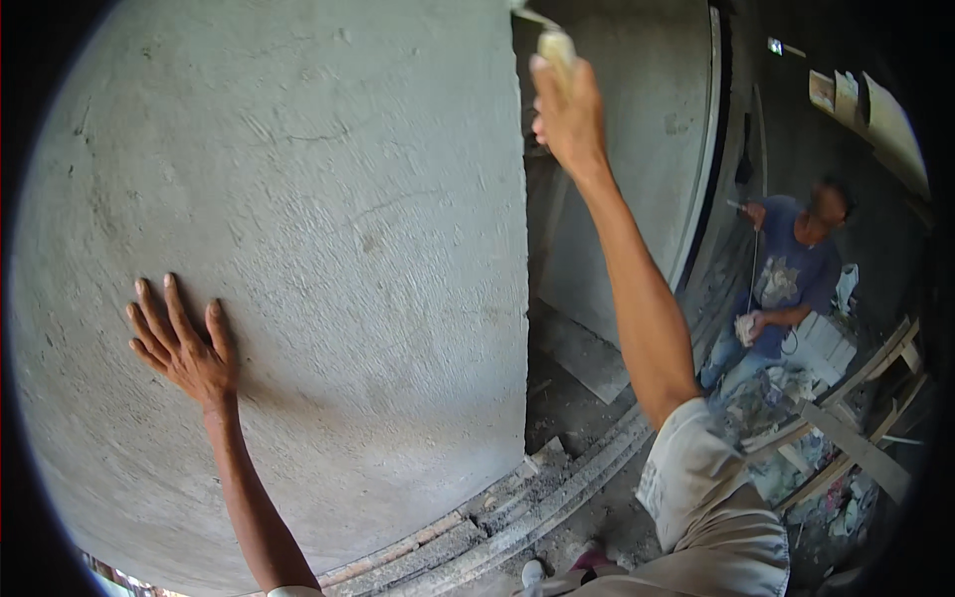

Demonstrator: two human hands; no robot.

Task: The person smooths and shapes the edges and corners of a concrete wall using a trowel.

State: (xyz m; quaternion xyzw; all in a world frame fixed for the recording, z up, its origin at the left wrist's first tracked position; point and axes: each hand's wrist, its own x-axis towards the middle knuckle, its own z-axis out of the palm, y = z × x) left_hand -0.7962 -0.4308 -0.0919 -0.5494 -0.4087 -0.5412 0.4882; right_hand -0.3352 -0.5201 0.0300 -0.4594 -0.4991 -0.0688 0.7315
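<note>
A grey cement-plastered wall (338,199) with a rough surface and fine cracks fills the left and middle. My left hand (194,353) lies flat against it with fingers spread, holding nothing. My right hand (577,119) is raised near the wall's upper right edge, wrapped round the pale handle of a trowel (557,48). A bent metal neck shows above the handle; the blade runs out of the top of the picture. Whether the trowel touches the wall edge, I cannot tell.
Beyond the edge is a doorway with a grey panel (622,199). Stepped ledges (537,507) with rubble run along the wall's foot. On the right, another person (791,269) holds a thin rod or cord, near debris and wooden boards (856,448).
</note>
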